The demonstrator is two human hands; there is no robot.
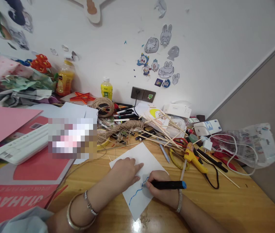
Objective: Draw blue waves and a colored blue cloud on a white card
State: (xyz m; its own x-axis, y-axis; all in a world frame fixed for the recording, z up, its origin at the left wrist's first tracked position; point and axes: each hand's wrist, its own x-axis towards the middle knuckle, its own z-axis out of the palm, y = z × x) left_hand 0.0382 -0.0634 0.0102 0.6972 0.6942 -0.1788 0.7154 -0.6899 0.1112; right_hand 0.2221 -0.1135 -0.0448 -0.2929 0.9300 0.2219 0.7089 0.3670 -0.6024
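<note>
A sheet of white paper (137, 212) lies turned at an angle on the wooden table in front of me. My left hand (126, 171) rests on its upper left part, fingers stretched out and holding nothing. In my right hand (160, 186) is a black marker (170, 184) with a blue end, gripped near its tip. The tip itself is mostly hidden by my fingers and is at the paper. A wavy blue line (135, 193) runs across the sheet up to my right hand.
Beyond the paper lie thin wooden sticks (163, 139), jute twine (127, 127) and several pens. A yellow glue gun (195, 158) with its cord sits right. Left are a red paper pack (38, 194) and a white device (21, 145). Drink bottles (106, 88) stand by the wall.
</note>
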